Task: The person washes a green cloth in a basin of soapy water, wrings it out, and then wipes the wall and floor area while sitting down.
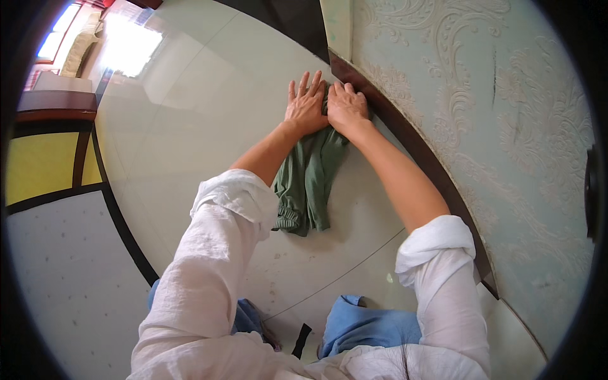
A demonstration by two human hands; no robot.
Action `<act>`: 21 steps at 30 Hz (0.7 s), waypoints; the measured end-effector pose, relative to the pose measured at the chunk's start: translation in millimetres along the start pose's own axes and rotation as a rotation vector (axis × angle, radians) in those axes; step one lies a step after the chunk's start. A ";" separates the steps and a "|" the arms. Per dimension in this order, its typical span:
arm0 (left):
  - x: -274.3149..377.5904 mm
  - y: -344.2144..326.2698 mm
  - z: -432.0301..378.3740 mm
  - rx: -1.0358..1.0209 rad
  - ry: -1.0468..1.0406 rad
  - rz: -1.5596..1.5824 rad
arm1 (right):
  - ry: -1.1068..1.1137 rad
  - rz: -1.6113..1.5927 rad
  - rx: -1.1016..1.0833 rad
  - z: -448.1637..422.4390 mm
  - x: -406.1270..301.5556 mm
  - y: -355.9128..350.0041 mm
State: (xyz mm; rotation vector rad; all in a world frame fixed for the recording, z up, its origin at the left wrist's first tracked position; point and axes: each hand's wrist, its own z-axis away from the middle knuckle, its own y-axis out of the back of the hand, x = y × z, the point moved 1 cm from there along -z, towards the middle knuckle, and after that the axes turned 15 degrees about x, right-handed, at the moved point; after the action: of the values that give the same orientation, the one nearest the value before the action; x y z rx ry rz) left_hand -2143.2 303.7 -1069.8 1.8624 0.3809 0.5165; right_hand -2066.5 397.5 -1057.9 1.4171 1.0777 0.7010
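Note:
A green cloth garment (pixel 311 180) with a gathered, elastic-looking edge lies bunched on the pale tiled floor (pixel 204 118). My left hand (pixel 308 105) presses on its upper left part, palm down, with several fingers spread past the cloth onto the floor. Right beside it, my right hand (pixel 347 105) rests on the upper right part of the cloth, close to the brown baseboard (pixel 408 137), its fingers bent. The two hands nearly touch. Whether the right fingers pinch any cloth is hidden.
An embossed pale wall (pixel 475 118) rises along the right, above the baseboard. At the left stands furniture with yellow and white panels (pixel 61 266) framed in black. My knees in blue denim (pixel 370 327) are at the bottom. A black strip (pixel 302 339) shows between them.

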 end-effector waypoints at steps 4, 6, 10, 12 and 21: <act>16.2 2.8 38.1 0.323 0.033 0.035 | 0.031 0.083 0.098 -3.7 -10.8 -11.8; 28.7 5.6 40.4 0.318 0.136 0.131 | 0.066 0.073 0.181 -3.7 -3.2 -19.4; 26.6 11.0 41.4 0.307 0.122 0.289 | 0.167 -0.014 0.414 16.3 10.5 -20.7; 25.6 10.4 53.9 0.315 0.112 0.277 | 0.208 -0.088 0.497 40.0 10.1 -13.8; 12.3 13.9 10.3 0.192 0.009 0.419 | 0.090 -0.122 0.284 62.8 10.2 8.1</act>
State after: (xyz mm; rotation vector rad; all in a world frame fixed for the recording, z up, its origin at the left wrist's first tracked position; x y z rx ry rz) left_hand -2127.2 296.8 -1057.7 2.1386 0.0410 0.7920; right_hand -2004.7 381.0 -1061.6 1.5551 1.3641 0.5431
